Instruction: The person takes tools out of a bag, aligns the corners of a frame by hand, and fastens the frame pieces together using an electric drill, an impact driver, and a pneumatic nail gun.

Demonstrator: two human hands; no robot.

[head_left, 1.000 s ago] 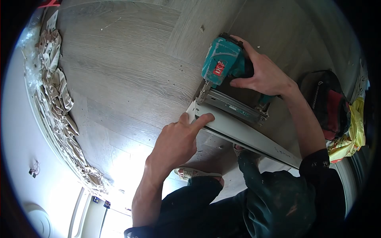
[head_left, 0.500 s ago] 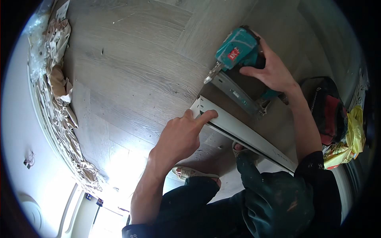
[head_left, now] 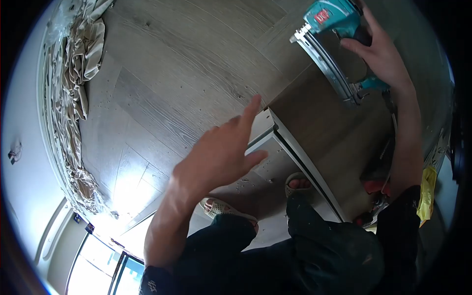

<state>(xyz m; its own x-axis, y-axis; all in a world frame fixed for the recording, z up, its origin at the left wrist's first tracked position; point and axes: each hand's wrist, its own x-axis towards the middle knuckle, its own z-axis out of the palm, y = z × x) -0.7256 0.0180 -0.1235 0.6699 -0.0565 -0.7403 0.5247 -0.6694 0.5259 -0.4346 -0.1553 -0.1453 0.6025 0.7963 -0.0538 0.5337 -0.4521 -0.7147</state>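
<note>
A teal nail gun (head_left: 334,19) with a long metal magazine is gripped in my right hand (head_left: 386,59) at the upper right, raised over the floor. Below it stands a white frame of boards (head_left: 305,160), its corner near the middle of the view. My left hand (head_left: 216,150) is beside that corner, with index finger and thumb spread apart and nothing held. Whether the hand touches the board cannot be made out.
Wood-look floor (head_left: 182,64) lies around the frame. Crumpled beige sheeting (head_left: 78,88) runs along the left wall. My sandalled feet are below the frame. A yellow bag (head_left: 427,194) and red items (head_left: 376,187) lie at the lower right.
My right hand has moved the nail gun up and right, away from the frame's corner. My left hand has let go of the board end and its fingers have spread. The view has shifted.
</note>
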